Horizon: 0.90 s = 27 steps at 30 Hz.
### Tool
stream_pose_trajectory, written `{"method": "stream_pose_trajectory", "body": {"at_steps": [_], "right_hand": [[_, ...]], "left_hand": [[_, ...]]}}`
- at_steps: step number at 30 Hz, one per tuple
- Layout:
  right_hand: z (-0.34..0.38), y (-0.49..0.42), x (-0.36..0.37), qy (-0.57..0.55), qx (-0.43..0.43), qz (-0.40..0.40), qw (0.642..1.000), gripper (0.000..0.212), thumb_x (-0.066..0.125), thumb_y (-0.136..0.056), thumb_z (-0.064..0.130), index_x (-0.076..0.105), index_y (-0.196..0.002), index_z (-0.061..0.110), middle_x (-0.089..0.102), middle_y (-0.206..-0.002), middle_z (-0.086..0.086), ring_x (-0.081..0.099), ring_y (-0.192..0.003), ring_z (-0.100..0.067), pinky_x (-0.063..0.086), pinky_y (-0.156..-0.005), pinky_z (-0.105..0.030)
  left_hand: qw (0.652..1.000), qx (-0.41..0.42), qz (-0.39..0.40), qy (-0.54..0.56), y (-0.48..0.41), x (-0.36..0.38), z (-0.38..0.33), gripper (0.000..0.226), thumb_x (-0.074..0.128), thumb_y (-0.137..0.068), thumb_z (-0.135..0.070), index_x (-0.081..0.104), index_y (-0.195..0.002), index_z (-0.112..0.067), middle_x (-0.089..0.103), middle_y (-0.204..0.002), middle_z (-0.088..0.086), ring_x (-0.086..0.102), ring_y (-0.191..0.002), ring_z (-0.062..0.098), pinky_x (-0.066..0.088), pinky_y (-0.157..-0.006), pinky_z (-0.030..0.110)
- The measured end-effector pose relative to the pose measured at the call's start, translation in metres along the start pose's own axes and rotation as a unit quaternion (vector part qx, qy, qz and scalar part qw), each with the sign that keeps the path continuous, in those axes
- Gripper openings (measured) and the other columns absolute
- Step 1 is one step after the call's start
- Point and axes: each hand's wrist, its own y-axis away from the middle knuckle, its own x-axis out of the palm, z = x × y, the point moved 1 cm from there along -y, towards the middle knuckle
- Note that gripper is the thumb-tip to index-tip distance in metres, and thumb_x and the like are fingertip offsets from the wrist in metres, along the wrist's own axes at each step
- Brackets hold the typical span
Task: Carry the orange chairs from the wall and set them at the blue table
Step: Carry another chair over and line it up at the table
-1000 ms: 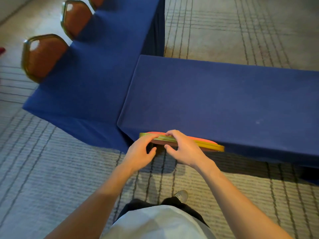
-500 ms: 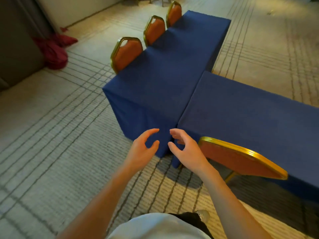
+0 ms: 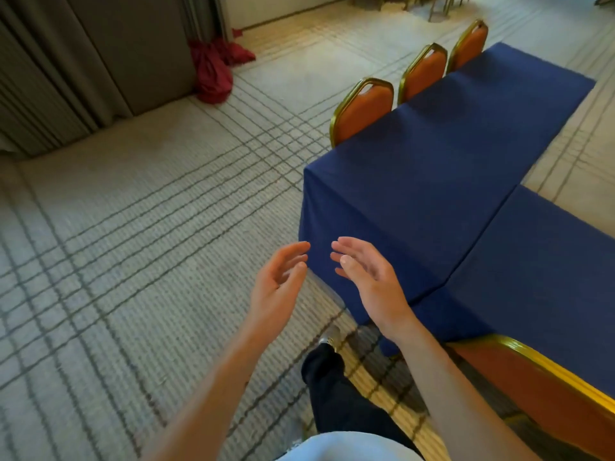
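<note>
Both the left hand (image 3: 278, 284) and right hand (image 3: 369, 277) hang empty at frame centre, fingers loosely spread, while one orange chair (image 3: 545, 390) stands lower right against the blue table (image 3: 449, 181), three more upper right.

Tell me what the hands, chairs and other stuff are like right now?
left hand: open, holding nothing.
right hand: open, holding nothing.
blue tables: cloth-covered, butted together.
nearest orange chair: upright at the tables, untouched.
three far orange chairs: upright, tucked in a row.
red cloth bundle: slumped on the carpet.
</note>
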Motion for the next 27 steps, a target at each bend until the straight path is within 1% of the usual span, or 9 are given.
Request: {"method": "stream_pose_trajectory", "body": {"at_steps": [3,5,9,12,18,22,24,27], "right_hand": [[0.001,-0.054,0.021,-0.040,0.015,0.024,0.999,0.027,0.052,-0.107,0.015,0.063,-0.131,0.016,0.068,-0.132,0.001,0.063,-0.125,-0.016,0.049,-0.109,-0.047],[0.003,-0.090,0.032,-0.074,0.016,0.025,0.997,0.027,0.049,-0.108,0.013,0.063,-0.130,0.012,0.068,-0.131,-0.003,0.065,-0.123,-0.018,0.050,-0.107,-0.047],[0.010,-0.170,0.058,-0.138,0.049,0.042,0.988,0.027,0.045,-0.109,0.015,0.063,-0.129,0.011,0.070,-0.129,-0.004,0.067,-0.120,-0.019,0.050,-0.108,-0.047],[0.018,-0.226,0.079,-0.177,0.078,0.071,0.978,0.029,0.043,-0.109,0.016,0.062,-0.131,0.012,0.072,-0.127,-0.003,0.067,-0.120,-0.020,0.049,-0.109,-0.048],[0.039,-0.322,0.115,-0.248,0.121,0.109,0.955,0.032,0.040,-0.110,0.018,0.059,-0.134,0.009,0.070,-0.130,-0.009,0.066,-0.122,-0.025,0.048,-0.109,-0.048],[0.044,-0.389,0.146,-0.262,0.143,0.108,0.948,0.034,0.038,-0.110,0.018,0.057,-0.135,0.007,0.069,-0.131,-0.011,0.066,-0.123,-0.027,0.048,-0.109,-0.048],[0.048,-0.425,0.164,-0.268,0.144,0.105,0.947,0.035,0.037,-0.110,0.019,0.057,-0.136,0.006,0.068,-0.132,-0.012,0.065,-0.123,-0.028,0.048,-0.108,-0.048],[0.062,-0.481,0.192,-0.296,0.157,0.098,0.937,0.038,0.037,-0.109,0.021,0.054,-0.139,0.004,0.066,-0.134,-0.016,0.064,-0.125,-0.031,0.047,-0.109,-0.047]], "left_hand": [[0.998,-0.035,-0.035,0.028,-0.038,-0.019,0.004,0.028,0.054,-0.105,-0.007,0.064,-0.129,-0.016,0.070,-0.130,-0.003,0.066,-0.120,0.014,0.051,-0.107,0.043],[0.997,-0.042,-0.056,0.036,-0.067,-0.031,0.000,0.028,0.053,-0.105,-0.007,0.063,-0.131,-0.014,0.071,-0.129,-0.002,0.067,-0.119,0.015,0.052,-0.106,0.046],[0.993,-0.050,-0.095,0.048,-0.144,-0.053,-0.014,0.030,0.051,-0.106,-0.007,0.060,-0.134,-0.009,0.071,-0.130,0.004,0.068,-0.119,0.022,0.052,-0.106,0.049],[0.990,-0.042,-0.120,0.059,-0.195,-0.071,-0.024,0.030,0.052,-0.106,-0.009,0.060,-0.134,-0.011,0.071,-0.130,0.004,0.067,-0.120,0.023,0.052,-0.106,0.050],[0.975,-0.066,-0.164,0.132,-0.275,-0.111,-0.035,0.031,0.051,-0.106,-0.014,0.059,-0.137,-0.011,0.070,-0.132,0.006,0.066,-0.123,0.027,0.050,-0.106,0.049],[0.971,-0.088,-0.177,0.135,-0.339,-0.142,-0.030,0.031,0.053,-0.106,-0.013,0.061,-0.135,-0.012,0.071,-0.131,0.004,0.066,-0.122,0.024,0.050,-0.106,0.049],[0.964,-0.094,-0.181,0.169,-0.375,-0.159,-0.026,0.031,0.054,-0.105,-0.014,0.061,-0.135,-0.012,0.071,-0.130,0.005,0.067,-0.122,0.025,0.050,-0.106,0.049],[0.946,-0.112,-0.173,0.248,-0.437,-0.190,-0.022,0.032,0.050,-0.106,-0.013,0.059,-0.137,-0.010,0.071,-0.130,0.008,0.066,-0.122,0.029,0.051,-0.104,0.047]]}}
